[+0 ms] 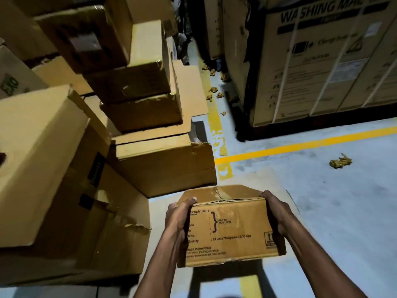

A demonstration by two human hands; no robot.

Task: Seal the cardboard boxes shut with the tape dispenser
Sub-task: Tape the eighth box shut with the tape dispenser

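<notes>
Holding cardboard box (236, 229) | between fingers (268, 195) | left hand (178, 218), right hand (277, 211)

A single wide-angle camera worn on the person's head looks forward and steeply down, close over the left hand (178, 218) and right hand (277, 211) gripping a cardboard box (232, 231) at near centre. Its bowed field takes in stacked cartons (148, 82) rising on the left, a washing-machine carton (322, 67) at far right, and the grey floor (343, 201) with its yellow line (300, 145) running between them toward the right edge.
</notes>
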